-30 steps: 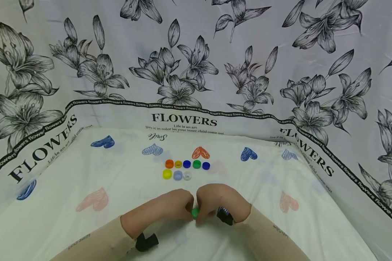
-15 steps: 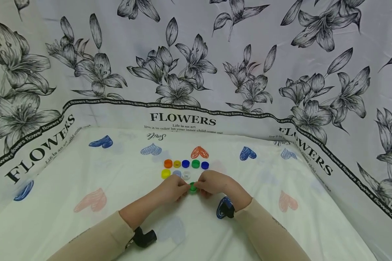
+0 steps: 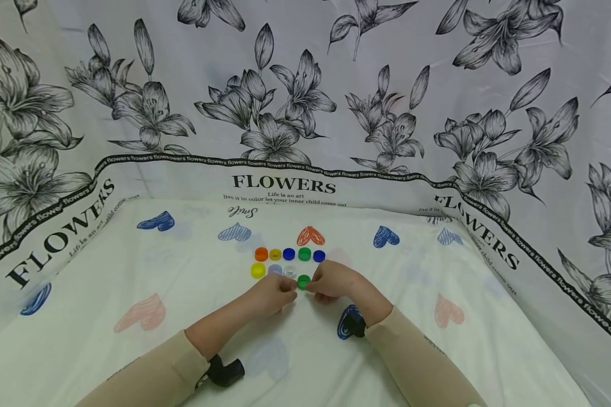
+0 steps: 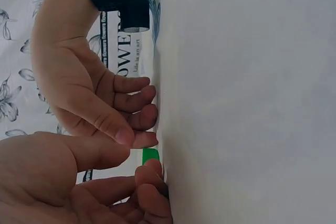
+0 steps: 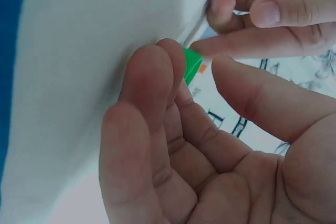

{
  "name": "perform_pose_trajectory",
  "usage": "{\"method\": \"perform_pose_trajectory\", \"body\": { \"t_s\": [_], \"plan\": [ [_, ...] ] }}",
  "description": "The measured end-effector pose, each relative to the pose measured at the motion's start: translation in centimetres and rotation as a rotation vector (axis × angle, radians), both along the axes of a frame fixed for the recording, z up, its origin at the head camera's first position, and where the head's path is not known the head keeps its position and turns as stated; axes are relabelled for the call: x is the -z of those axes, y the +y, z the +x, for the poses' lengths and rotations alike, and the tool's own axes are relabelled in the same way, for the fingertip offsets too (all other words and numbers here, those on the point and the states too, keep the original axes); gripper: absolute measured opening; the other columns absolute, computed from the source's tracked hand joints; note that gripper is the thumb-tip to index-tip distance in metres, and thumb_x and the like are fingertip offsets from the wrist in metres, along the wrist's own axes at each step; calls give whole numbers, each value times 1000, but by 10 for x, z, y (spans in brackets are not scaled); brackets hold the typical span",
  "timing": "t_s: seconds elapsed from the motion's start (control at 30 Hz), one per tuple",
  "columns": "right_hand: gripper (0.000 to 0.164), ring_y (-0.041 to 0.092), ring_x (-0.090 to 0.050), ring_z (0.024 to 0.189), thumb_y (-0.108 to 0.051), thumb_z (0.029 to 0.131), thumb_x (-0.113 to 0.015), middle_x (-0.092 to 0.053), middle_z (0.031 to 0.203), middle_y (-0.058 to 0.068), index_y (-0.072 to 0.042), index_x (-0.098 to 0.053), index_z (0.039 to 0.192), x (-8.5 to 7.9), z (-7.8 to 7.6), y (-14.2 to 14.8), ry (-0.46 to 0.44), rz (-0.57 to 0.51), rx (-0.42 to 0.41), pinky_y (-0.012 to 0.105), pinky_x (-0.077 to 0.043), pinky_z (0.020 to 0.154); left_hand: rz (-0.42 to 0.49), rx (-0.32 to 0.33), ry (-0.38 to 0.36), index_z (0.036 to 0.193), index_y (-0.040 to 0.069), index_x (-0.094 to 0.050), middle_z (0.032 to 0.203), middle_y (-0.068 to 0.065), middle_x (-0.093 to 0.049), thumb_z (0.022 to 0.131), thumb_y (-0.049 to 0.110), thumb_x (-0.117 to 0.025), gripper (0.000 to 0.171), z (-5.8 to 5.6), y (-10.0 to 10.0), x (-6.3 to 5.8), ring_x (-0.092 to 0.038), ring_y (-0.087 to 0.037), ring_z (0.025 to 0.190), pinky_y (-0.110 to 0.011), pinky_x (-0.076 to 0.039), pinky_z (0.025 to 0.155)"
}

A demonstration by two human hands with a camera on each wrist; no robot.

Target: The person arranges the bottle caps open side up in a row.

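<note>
A green bottle cap (image 3: 304, 282) lies on the white cloth, hollow side up, beside a clear cap (image 3: 289, 272). My left hand (image 3: 269, 295) is just left of the green cap and partly covers a light blue cap (image 3: 275, 270). On the other side, my right hand (image 3: 337, 281) has its fingertips at the cap's edge. In the right wrist view, the thumb of the right hand (image 5: 220, 166) stands apart from its fingers, and the green cap (image 5: 192, 65) shows beyond them. The left wrist view shows the cap (image 4: 150, 155) between both hands' fingertips; whether they touch it is unclear.
Behind, a row holds orange (image 3: 261, 254), small yellow (image 3: 275, 254), blue (image 3: 288, 254), green (image 3: 304, 254) and dark blue (image 3: 319, 256) caps. A larger yellow cap (image 3: 257, 270) starts the nearer row. A flower-printed curtain (image 3: 285, 113) hangs at the back.
Both hands have moved forward with the green cap, from near the front of the cloth to the nearer row. The fingers have since parted from it slightly, leaving its round top in view.
</note>
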State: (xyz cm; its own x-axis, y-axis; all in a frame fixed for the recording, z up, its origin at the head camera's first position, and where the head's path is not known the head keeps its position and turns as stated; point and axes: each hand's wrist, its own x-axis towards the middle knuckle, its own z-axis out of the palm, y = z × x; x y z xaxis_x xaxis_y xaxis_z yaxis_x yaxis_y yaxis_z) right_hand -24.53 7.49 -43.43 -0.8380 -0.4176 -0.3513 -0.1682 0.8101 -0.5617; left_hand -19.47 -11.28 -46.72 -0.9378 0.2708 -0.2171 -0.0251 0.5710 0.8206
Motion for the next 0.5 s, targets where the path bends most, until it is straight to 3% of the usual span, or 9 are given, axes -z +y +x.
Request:
{"method": "perform_pose_trajectory", "body": {
  "t_s": [0.13,0.27,0.33,0.43,0.5],
  "plan": [
    [19,18,-62,67,-20,100,-68,-67,75,7,-3,-74,104,0,1,3,19,1,13,27,-51,63,-71,86,56,136,1,-62,83,-6,-55,102,14,-63,37,-2,5,0,-52,-19,73,-29,-40,64],
    [20,18,-60,67,-18,102,-62,-64,76,7,-1,-72,108,2,-3,10,65,26,51,26,-47,61,-114,170,118,109,5,-61,78,-6,-49,101,15,-64,13,-9,16,3,-50,-20,73,-31,-38,64],
    [22,18,-59,66,-17,104,-60,-62,76,7,0,-71,111,4,-4,15,80,37,69,27,-45,61,-130,196,135,100,7,-56,77,-5,-48,101,15,-64,11,-13,24,4,-51,-20,73,-32,-38,64],
    [25,18,-58,68,-17,104,-58,-62,79,7,2,-70,116,5,-5,21,102,51,62,28,-46,62,-146,203,142,98,6,-56,76,-6,-48,100,15,-65,13,-18,32,7,-50,-20,71,-31,-38,63],
    [26,19,-58,72,-16,104,-57,-63,83,7,2,-69,117,4,-5,23,117,71,52,30,-48,65,-153,184,126,112,1,-61,81,-6,-52,100,17,-65,20,-17,31,5,-51,-20,74,-31,-40,65]
  ]
}}
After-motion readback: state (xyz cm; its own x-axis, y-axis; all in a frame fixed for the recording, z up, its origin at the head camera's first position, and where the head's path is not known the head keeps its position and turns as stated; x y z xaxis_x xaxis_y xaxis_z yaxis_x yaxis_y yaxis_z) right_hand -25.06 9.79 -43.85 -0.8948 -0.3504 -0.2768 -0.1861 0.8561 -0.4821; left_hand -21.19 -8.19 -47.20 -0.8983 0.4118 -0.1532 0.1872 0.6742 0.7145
